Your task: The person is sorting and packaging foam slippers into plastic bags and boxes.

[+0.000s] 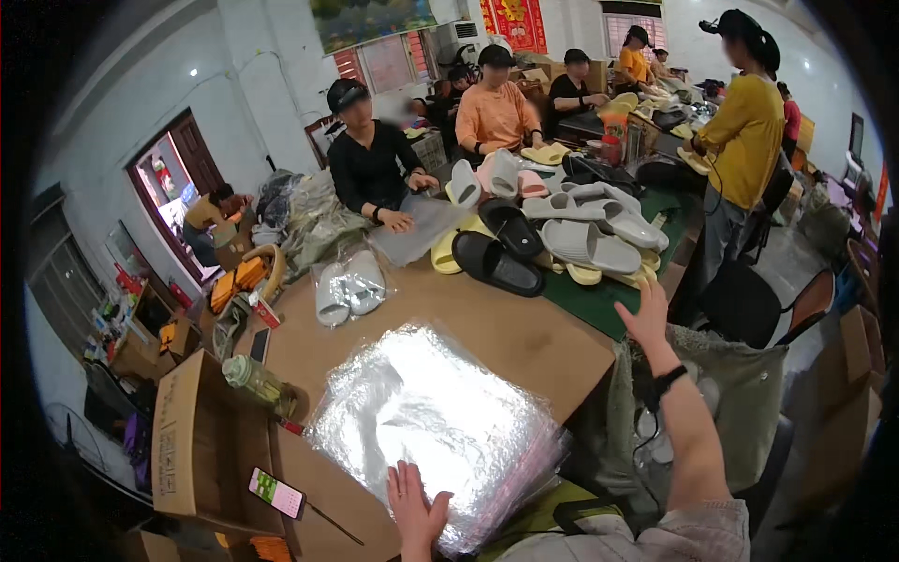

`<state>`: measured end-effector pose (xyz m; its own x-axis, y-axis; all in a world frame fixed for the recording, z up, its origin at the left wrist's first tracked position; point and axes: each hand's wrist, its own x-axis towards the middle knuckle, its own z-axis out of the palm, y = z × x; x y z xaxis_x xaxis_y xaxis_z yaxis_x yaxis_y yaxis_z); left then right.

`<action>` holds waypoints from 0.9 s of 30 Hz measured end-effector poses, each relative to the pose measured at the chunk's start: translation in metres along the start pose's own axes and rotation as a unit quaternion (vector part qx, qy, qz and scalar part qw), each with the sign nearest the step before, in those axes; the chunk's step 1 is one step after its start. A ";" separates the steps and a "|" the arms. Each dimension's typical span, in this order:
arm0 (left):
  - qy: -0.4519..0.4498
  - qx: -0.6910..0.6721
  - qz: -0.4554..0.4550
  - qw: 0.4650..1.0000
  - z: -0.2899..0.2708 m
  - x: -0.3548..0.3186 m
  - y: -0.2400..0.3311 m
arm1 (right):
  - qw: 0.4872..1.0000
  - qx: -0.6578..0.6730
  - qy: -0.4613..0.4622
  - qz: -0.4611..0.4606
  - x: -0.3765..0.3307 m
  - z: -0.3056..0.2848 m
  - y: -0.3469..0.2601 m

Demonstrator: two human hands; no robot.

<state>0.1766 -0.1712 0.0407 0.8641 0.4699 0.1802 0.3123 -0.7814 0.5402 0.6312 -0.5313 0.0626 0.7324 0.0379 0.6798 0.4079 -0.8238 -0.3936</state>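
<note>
My left hand (417, 510) lies flat with spread fingers on the near edge of a stack of shiny transparent plastic bags (431, 403). Out to the right, my right hand (646, 314) reaches forward, fingers apart and nothing in them. It is just short of the heap's near right edge, where grey slippers (585, 245) lie over yellow ones. Black slippers (496, 264) sit at the heap's left front, beside a yellow slipper (446, 253). A pale pair of slippers in a plastic bag (351, 288) rests beyond the stack.
A phone (276, 493), a green bottle (253, 377) and a cardboard box (187, 440) are at left. Below my right arm hangs an open sack (749, 403) with pale slippers inside. Across the table a person in black (375, 164) handles a plastic bag; several others work behind.
</note>
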 end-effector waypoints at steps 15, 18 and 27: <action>0.020 0.075 0.016 0.997 0.003 -0.005 0.008 | 0.961 -0.071 -0.145 0.224 0.120 0.079 0.045; 0.036 0.084 0.029 0.995 0.002 -0.004 0.009 | 0.959 -0.036 -0.167 0.227 0.134 0.088 0.062; 0.024 0.105 0.009 0.994 0.000 -0.006 0.016 | 0.931 0.092 -0.234 0.265 0.143 0.111 0.085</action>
<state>0.1767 -0.1861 0.0480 0.8524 0.4700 0.2292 0.3770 -0.8561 0.3536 0.8312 -0.5328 0.0574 0.9972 -0.0678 0.0325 -0.0231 -0.6872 -0.7261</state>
